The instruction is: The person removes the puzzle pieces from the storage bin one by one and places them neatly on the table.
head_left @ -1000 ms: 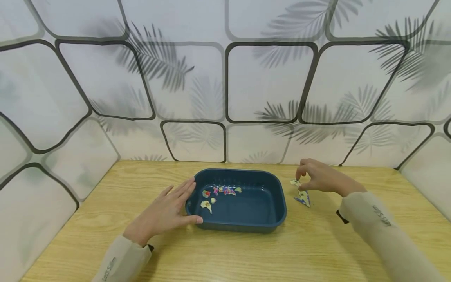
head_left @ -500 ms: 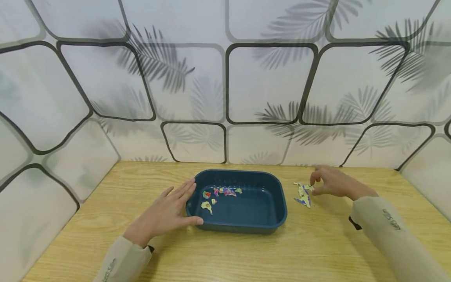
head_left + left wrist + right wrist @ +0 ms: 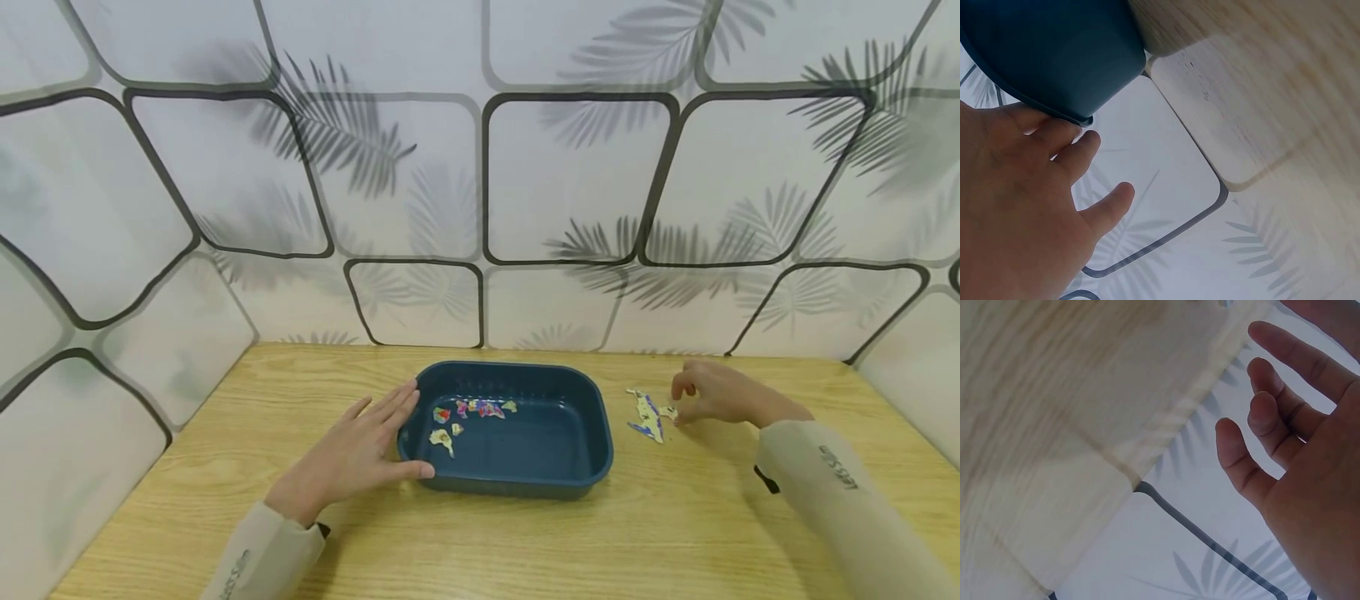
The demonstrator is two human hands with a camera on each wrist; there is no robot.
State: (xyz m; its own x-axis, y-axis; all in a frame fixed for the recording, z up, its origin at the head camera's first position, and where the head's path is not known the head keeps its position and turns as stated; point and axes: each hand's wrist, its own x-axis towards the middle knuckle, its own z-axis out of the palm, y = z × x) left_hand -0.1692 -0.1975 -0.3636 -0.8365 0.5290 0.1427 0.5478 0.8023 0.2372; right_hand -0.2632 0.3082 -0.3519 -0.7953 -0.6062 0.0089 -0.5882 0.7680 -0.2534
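Observation:
My left hand [image 3: 348, 454] rests against the left end of a dark blue tray [image 3: 525, 486], its fingers fairly straight along the rim and its thumb at the front edge. In the left wrist view the fingertips meet the tray's rim [image 3: 1063, 115]. Several small, irregular, colourful paper-like scraps [image 3: 441, 440] lie inside the tray. To its right, a larger pale yellow scrap with blue edges [image 3: 648, 415] is on the table. My right hand [image 3: 720, 396] is just beyond, fingers loosely bent, thumb tip beside a small pale scrap [image 3: 667, 412]. Thumb and forefinger are apart.
The wood-grain table [image 3: 480, 550] ends at a white patterned backdrop [image 3: 555, 308] behind the tray. Similar panels [image 3: 180, 333] stand at the left and right sides.
My right hand has moved right and slightly nearer, and the small pale scrap has shifted the same way, off the larger scrap to its right side. The left hand and tray stay in place.

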